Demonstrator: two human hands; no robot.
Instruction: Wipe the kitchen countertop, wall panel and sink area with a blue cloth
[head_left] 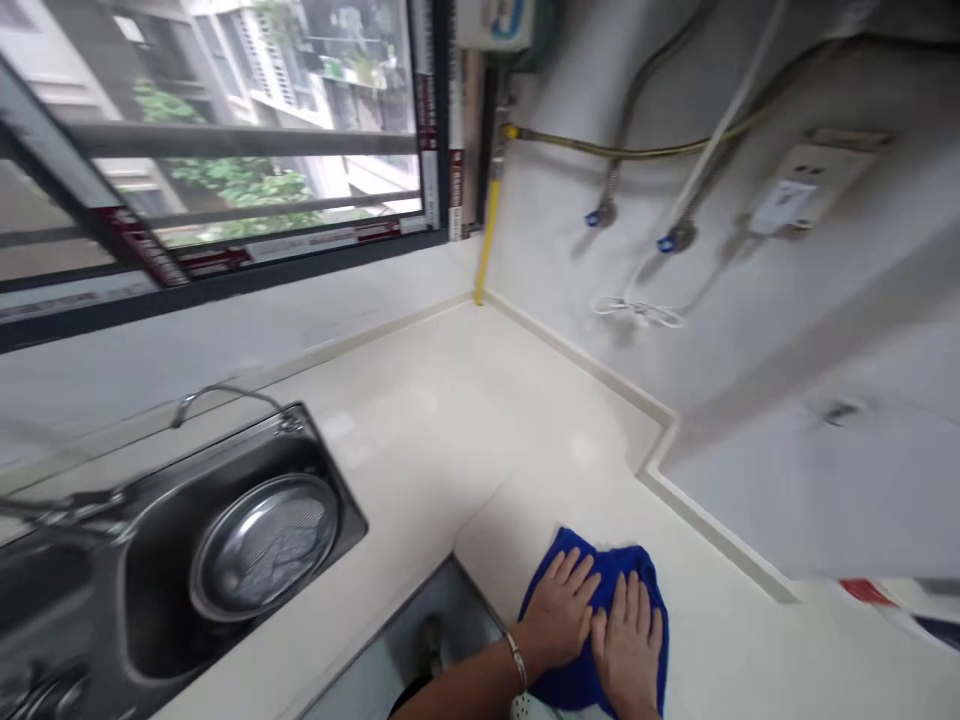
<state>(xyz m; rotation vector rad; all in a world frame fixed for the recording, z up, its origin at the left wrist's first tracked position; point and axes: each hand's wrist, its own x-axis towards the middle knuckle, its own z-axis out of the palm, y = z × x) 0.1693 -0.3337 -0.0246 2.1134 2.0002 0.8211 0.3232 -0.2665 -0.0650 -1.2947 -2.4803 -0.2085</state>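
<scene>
A blue cloth (pixel 626 568) lies on the cream countertop (pixel 465 430) near its front edge. My left hand (pixel 559 610) rests flat on the cloth's left part, fingers stretched out, a bracelet on its wrist. Right beside it my right hand (pixel 628 650) also lies flat on the cloth with fingers together and extended. Both palms press down on the fabric and neither hand grips it.
A steel sink (pixel 150 560) with a round metal basin (pixel 266 545) and a thin tap (pixel 217 395) sits at the left. A window (pixel 225 150) runs behind. Pipes, a yellow hose (pixel 487 230) and a socket (pixel 810 185) are on the right wall.
</scene>
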